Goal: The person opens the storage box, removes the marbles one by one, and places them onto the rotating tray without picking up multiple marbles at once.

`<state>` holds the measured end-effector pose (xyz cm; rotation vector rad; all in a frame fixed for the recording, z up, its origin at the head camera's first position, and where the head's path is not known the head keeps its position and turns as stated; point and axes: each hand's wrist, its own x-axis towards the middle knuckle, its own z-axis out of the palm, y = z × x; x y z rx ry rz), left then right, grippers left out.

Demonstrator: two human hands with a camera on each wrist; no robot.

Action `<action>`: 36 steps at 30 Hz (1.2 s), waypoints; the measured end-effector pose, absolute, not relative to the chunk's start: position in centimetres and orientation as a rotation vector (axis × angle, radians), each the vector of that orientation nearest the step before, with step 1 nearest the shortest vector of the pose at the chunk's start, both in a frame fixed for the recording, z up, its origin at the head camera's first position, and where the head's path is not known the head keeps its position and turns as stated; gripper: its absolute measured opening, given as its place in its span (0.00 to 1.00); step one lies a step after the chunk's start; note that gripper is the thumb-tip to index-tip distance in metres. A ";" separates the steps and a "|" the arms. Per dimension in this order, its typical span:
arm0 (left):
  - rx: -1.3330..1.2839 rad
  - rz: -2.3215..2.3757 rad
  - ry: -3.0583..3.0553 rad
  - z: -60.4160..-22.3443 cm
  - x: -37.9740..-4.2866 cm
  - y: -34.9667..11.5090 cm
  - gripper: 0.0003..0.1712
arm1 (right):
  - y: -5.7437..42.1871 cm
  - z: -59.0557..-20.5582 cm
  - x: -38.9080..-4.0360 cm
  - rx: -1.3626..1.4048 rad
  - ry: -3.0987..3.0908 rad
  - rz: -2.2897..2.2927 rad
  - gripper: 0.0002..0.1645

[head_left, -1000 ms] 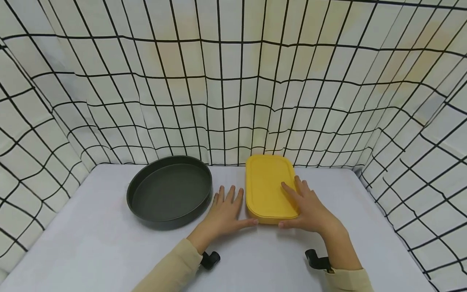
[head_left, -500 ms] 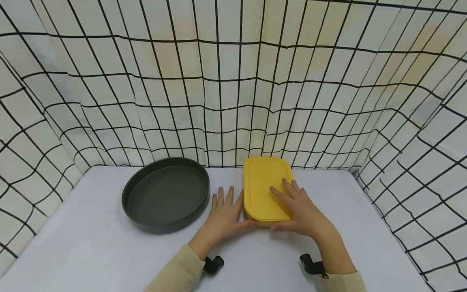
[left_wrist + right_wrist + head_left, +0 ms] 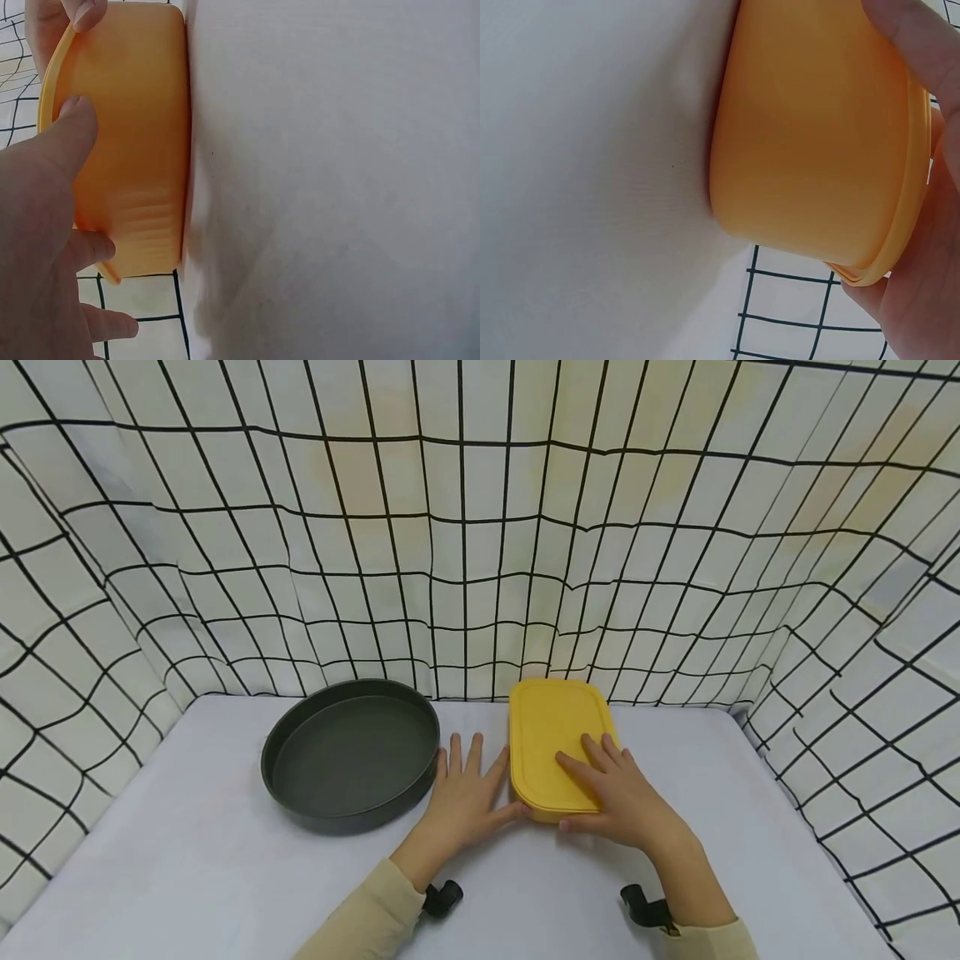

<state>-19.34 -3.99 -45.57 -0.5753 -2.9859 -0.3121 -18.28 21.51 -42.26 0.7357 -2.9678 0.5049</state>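
A yellow rectangular lidded food container [image 3: 551,718] rests on the white table, lid up. My left hand [image 3: 457,806] lies at its near left corner with fingers spread and extended. In the left wrist view the left thumb [image 3: 71,135] presses on the orange-looking front wall, just under the lid's rim. Over the lid's right near part lies my right hand [image 3: 618,797], its fingers spread and nearly straight. The right thumb [image 3: 911,30] sits against the front wall in the right wrist view. A dark green round pan [image 3: 348,756] stands left of the left hand.
White walls with a black grid net [image 3: 480,552] close off the back and both sides. The container and pan both stand near the back edge of the white table [image 3: 187,860]. A black wrist camera [image 3: 645,910] sits at the right cuff.
My right hand has slid left, further onto the lid. The left thumb has come up against the container's near corner. The container and pan keep their places.
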 end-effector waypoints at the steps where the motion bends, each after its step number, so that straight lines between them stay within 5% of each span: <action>1: -0.577 -0.311 -2.985 -45.6 -19.3 -4.0 0.55 | 21.5 -42.3 -18.3 0.736 -2.969 0.509 0.52; 36: -0.606 -0.310 -2.946 -45.5 -19.3 -3.9 0.52 | 21.6 -40.9 -17.7 0.765 -3.037 0.493 0.45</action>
